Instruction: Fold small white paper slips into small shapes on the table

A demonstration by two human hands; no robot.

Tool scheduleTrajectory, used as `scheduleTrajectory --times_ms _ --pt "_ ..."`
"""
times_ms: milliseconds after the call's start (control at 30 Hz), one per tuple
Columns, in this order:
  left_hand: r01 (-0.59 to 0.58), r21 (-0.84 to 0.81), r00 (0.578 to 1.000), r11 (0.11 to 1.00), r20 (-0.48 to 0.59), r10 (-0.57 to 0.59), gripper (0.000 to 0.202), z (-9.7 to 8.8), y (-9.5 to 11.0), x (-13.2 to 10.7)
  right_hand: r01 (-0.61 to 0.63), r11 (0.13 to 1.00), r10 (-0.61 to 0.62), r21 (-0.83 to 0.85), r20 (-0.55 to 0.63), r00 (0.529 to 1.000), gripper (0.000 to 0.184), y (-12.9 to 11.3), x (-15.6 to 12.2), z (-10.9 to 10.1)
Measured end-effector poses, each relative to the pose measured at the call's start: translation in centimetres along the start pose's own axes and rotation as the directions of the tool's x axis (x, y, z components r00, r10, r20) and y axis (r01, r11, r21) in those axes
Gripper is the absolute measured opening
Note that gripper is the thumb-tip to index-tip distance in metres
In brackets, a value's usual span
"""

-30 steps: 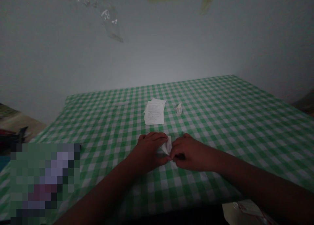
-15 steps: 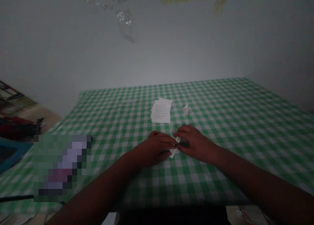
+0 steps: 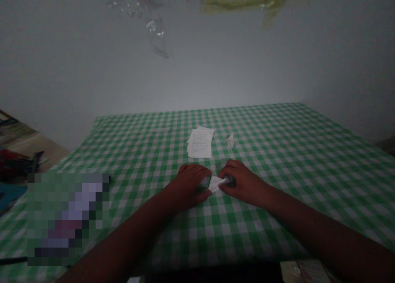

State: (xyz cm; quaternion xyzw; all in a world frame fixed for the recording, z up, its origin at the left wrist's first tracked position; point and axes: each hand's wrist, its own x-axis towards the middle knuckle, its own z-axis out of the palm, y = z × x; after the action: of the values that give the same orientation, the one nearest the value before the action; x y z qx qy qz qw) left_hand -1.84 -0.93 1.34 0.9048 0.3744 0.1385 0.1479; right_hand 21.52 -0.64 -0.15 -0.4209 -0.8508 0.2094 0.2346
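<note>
My left hand (image 3: pixel 191 187) and my right hand (image 3: pixel 243 181) meet over the near middle of the table, each with curled fingers at one end of a small sheet of paper (image 3: pixel 216 184). The paper is white with faint lines and lies low over the cloth; its ends are hidden under my fingers. Beyond my hands lies a loose stack of printed sheets (image 3: pixel 200 145). To the right of that stack is a small crumpled piece of paper (image 3: pixel 230 141).
A green and white checked cloth (image 3: pixel 271 143) covers the table. At the left front lies a blurred-out, phone-like device (image 3: pixel 77 215) with a black cable (image 3: pixel 14 260). A plain wall (image 3: pixel 197 77) with tape remnants rises behind the table.
My left hand has shifted left, away from the right one, so more of the paper shows between them. The whole view has tilted and moved slightly.
</note>
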Motion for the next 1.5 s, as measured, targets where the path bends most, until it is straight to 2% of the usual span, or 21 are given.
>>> scheduleTrajectory --times_ms 133,400,600,867,1000,1133,1500 --pt "-0.01 -0.001 0.999 1.0 0.03 0.01 0.052 0.1 0.3 0.1 0.022 1.0 -0.021 0.017 -0.039 0.999 0.019 -0.1 0.0 0.2" --pt "-0.08 0.01 0.995 0.997 0.055 0.079 0.041 -0.5 1.2 0.3 0.069 0.997 -0.066 0.022 -0.123 0.99 0.019 -0.6 0.0 0.3" --pt "-0.073 0.031 0.997 0.997 -0.004 0.073 0.038 0.0 0.9 0.3 0.132 0.988 -0.117 0.075 -0.172 0.978 0.012 -1.0 0.2 0.1" --pt "-0.056 0.021 0.996 0.998 -0.062 0.057 0.027 0.0 0.4 0.4 0.149 0.986 -0.134 0.074 -0.175 0.975 0.009 -0.9 0.2 0.1" --pt "-0.075 -0.006 0.996 0.997 -0.054 0.074 0.024 0.1 0.4 0.5 0.184 0.981 -0.169 0.068 -0.178 0.969 0.01 -1.1 0.2 -0.1" --pt "-0.062 -0.033 0.996 0.998 -0.064 0.06 0.023 0.1 0.4 0.5 0.245 0.968 -0.236 0.056 -0.128 0.963 0.01 -1.2 0.2 -0.2" --pt "-0.072 -0.071 0.997 0.995 -0.034 0.07 0.013 -0.8 0.4 0.1 0.28 0.958 -0.274 0.06 -0.098 0.957 0.01 -1.1 0.2 -0.3"
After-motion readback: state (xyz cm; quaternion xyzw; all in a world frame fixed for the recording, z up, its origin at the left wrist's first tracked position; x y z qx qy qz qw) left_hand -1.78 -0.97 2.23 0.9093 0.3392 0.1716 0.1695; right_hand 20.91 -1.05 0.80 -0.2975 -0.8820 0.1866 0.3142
